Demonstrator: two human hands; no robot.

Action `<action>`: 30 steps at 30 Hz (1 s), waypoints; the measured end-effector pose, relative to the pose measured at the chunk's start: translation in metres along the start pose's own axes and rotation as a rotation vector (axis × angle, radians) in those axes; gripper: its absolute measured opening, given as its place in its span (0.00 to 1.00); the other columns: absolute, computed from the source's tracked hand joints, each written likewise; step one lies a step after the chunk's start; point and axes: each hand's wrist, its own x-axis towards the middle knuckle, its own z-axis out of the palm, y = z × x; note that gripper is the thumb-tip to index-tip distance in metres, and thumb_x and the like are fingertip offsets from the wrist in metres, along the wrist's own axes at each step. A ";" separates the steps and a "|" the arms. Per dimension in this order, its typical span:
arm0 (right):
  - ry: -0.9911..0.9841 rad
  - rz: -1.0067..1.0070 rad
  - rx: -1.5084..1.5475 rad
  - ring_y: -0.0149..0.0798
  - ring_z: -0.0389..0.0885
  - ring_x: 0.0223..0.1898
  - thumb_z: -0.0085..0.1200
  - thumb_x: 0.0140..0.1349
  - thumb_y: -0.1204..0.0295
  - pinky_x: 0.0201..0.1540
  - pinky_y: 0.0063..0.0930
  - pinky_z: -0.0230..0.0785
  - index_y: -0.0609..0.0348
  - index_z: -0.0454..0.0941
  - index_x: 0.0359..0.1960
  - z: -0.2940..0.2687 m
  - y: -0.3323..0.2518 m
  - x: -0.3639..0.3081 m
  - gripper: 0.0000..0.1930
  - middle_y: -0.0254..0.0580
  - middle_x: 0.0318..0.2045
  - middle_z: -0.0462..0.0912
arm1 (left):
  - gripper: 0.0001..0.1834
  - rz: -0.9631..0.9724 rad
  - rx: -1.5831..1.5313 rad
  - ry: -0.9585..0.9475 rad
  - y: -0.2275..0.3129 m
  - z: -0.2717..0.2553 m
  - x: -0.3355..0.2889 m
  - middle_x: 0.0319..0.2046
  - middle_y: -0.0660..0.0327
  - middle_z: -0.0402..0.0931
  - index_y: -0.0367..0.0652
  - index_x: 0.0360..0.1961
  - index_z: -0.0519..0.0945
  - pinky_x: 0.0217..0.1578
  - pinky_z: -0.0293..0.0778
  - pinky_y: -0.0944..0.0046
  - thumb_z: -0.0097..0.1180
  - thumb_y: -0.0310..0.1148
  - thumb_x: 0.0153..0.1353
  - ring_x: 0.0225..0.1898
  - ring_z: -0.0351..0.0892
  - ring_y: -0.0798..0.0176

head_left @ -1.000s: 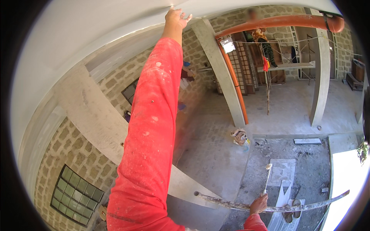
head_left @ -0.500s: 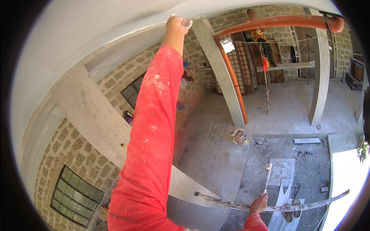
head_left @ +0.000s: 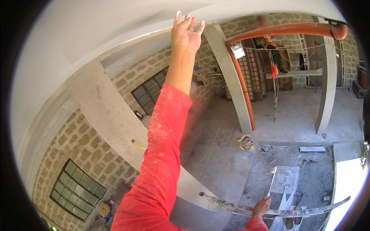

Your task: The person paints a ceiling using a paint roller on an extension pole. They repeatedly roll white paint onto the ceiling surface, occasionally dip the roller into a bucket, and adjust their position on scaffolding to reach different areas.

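The head view looks out from high up, near a smooth white ceiling [head_left: 96, 34] that curves across the upper left. The left hand [head_left: 187, 32] reaches up to it on a long arm in a red, dust-speckled sleeve [head_left: 162, 165]; the hand is released, fingers spread and palm showing, fingertips [head_left: 178, 15] at the plaster edge, though the blur there leaves it unclear whether they touch. The right hand [head_left: 262, 206] shows only partly at the lower edge, its wrist cut off by the frame. It is clenched around a thin pale handle [head_left: 271, 181] that stands upright above the fist, just over a long, mortar-crusted straightedge [head_left: 277, 211] lying across the bottom; whether the hand also holds that bar cannot be told.

Below, a rough grey concrete floor [head_left: 223, 154] lies open and wide between slanting concrete columns [head_left: 231, 81]. An orange pipe [head_left: 293, 29] runs along the top right. Walls are bare brick [head_left: 69, 150] with gridded windows [head_left: 77, 188]. A distant person on scaffolding [head_left: 275, 54] is blurred.
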 end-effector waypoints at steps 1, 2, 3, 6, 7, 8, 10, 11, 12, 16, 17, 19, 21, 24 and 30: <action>-0.003 -0.001 -0.009 0.53 0.84 0.42 0.50 0.74 0.65 0.40 0.47 0.77 0.61 0.70 0.58 0.004 0.002 0.001 0.17 0.49 0.42 0.80 | 0.35 -0.001 0.003 -0.007 0.003 0.004 -0.002 0.66 0.56 0.60 0.55 0.76 0.60 0.64 0.72 0.37 0.45 0.16 0.71 0.69 0.62 0.51; -0.004 0.001 -0.017 0.53 0.84 0.42 0.51 0.74 0.65 0.40 0.47 0.77 0.61 0.70 0.58 0.004 0.003 0.002 0.17 0.49 0.42 0.80 | 0.35 -0.003 0.003 -0.015 0.006 0.011 -0.005 0.67 0.55 0.60 0.55 0.77 0.59 0.65 0.71 0.37 0.44 0.16 0.71 0.69 0.62 0.51; 0.002 0.003 -0.014 0.53 0.84 0.41 0.51 0.74 0.65 0.40 0.47 0.77 0.62 0.71 0.58 0.005 0.003 0.001 0.17 0.49 0.42 0.80 | 0.36 -0.005 0.003 -0.025 0.007 0.015 -0.007 0.67 0.55 0.60 0.55 0.77 0.58 0.65 0.71 0.37 0.44 0.16 0.71 0.70 0.61 0.50; 0.023 0.004 -0.001 0.52 0.84 0.41 0.51 0.74 0.66 0.40 0.47 0.77 0.62 0.71 0.58 0.004 0.002 0.000 0.17 0.49 0.42 0.80 | 0.41 0.010 0.000 -0.061 0.011 0.018 -0.002 0.72 0.52 0.55 0.54 0.80 0.51 0.69 0.67 0.35 0.47 0.15 0.69 0.74 0.56 0.49; 0.031 0.001 0.007 0.52 0.84 0.41 0.51 0.74 0.66 0.40 0.47 0.77 0.62 0.71 0.58 0.005 0.002 0.000 0.17 0.49 0.42 0.80 | 0.41 0.005 -0.013 -0.064 0.012 0.019 0.000 0.73 0.52 0.54 0.54 0.80 0.51 0.69 0.67 0.35 0.47 0.15 0.69 0.74 0.57 0.49; 0.037 -0.005 0.015 0.52 0.84 0.41 0.51 0.74 0.66 0.40 0.47 0.77 0.62 0.71 0.58 0.005 0.002 0.001 0.17 0.49 0.41 0.80 | 0.41 0.000 -0.024 -0.066 0.012 0.020 0.001 0.73 0.52 0.54 0.54 0.80 0.51 0.69 0.67 0.35 0.46 0.15 0.69 0.74 0.57 0.49; 0.028 -0.003 0.016 0.52 0.84 0.41 0.51 0.74 0.67 0.39 0.47 0.77 0.62 0.70 0.58 0.003 0.002 0.000 0.17 0.49 0.41 0.80 | 0.41 -0.006 -0.037 -0.070 0.014 0.024 0.004 0.73 0.52 0.54 0.54 0.80 0.51 0.69 0.67 0.35 0.46 0.14 0.69 0.74 0.57 0.48; 0.022 -0.004 0.016 0.52 0.84 0.42 0.51 0.74 0.67 0.39 0.48 0.77 0.62 0.70 0.58 0.004 0.002 0.000 0.17 0.49 0.41 0.80 | 0.41 -0.005 -0.038 -0.069 0.016 0.024 0.005 0.73 0.52 0.54 0.54 0.80 0.51 0.69 0.67 0.34 0.46 0.14 0.69 0.73 0.58 0.48; 0.022 -0.005 0.012 0.52 0.84 0.42 0.52 0.74 0.67 0.39 0.47 0.77 0.62 0.70 0.58 0.004 0.002 0.000 0.17 0.49 0.41 0.80 | 0.41 -0.004 -0.039 -0.068 0.017 0.023 0.006 0.73 0.52 0.54 0.54 0.80 0.51 0.69 0.67 0.34 0.46 0.14 0.69 0.73 0.58 0.48; 0.021 0.008 0.010 0.53 0.84 0.42 0.51 0.74 0.66 0.39 0.47 0.77 0.61 0.70 0.58 0.003 0.000 0.001 0.17 0.49 0.41 0.80 | 0.39 -0.012 -0.071 -0.059 0.017 0.026 0.007 0.72 0.52 0.55 0.53 0.78 0.55 0.68 0.67 0.32 0.45 0.13 0.69 0.71 0.61 0.49; 0.018 0.013 0.012 0.53 0.84 0.42 0.51 0.74 0.66 0.39 0.47 0.77 0.61 0.70 0.58 0.002 -0.001 0.001 0.16 0.49 0.41 0.80 | 0.38 -0.018 -0.079 -0.053 0.016 0.027 0.005 0.71 0.52 0.56 0.53 0.77 0.56 0.67 0.68 0.32 0.45 0.13 0.69 0.71 0.61 0.49; 0.010 0.016 0.005 0.53 0.84 0.42 0.51 0.74 0.66 0.39 0.47 0.77 0.61 0.70 0.58 0.003 -0.001 0.001 0.17 0.49 0.41 0.80 | 0.36 -0.051 -0.109 0.037 0.014 0.027 0.000 0.70 0.52 0.57 0.53 0.75 0.59 0.66 0.68 0.31 0.45 0.13 0.69 0.70 0.62 0.49; 0.026 0.010 0.001 0.53 0.84 0.42 0.51 0.74 0.66 0.39 0.47 0.77 0.61 0.70 0.58 0.006 0.000 0.001 0.17 0.49 0.41 0.80 | 0.35 -0.109 -0.154 0.200 0.008 0.030 -0.008 0.68 0.52 0.59 0.54 0.73 0.62 0.65 0.69 0.30 0.45 0.13 0.69 0.69 0.63 0.49; 0.060 -0.017 0.001 0.53 0.84 0.41 0.51 0.74 0.66 0.40 0.47 0.77 0.61 0.70 0.59 0.009 0.004 0.001 0.17 0.49 0.42 0.80 | 0.33 -0.143 -0.104 0.164 -0.002 0.023 -0.019 0.67 0.53 0.61 0.55 0.72 0.64 0.64 0.71 0.32 0.46 0.13 0.69 0.68 0.64 0.49; 0.025 -0.003 0.010 0.53 0.85 0.40 0.50 0.74 0.65 0.39 0.47 0.77 0.61 0.70 0.58 0.008 0.003 0.002 0.16 0.49 0.42 0.81 | 0.31 -0.041 -0.079 0.076 0.011 0.016 0.009 0.66 0.54 0.61 0.54 0.71 0.66 0.64 0.72 0.35 0.46 0.15 0.70 0.69 0.64 0.50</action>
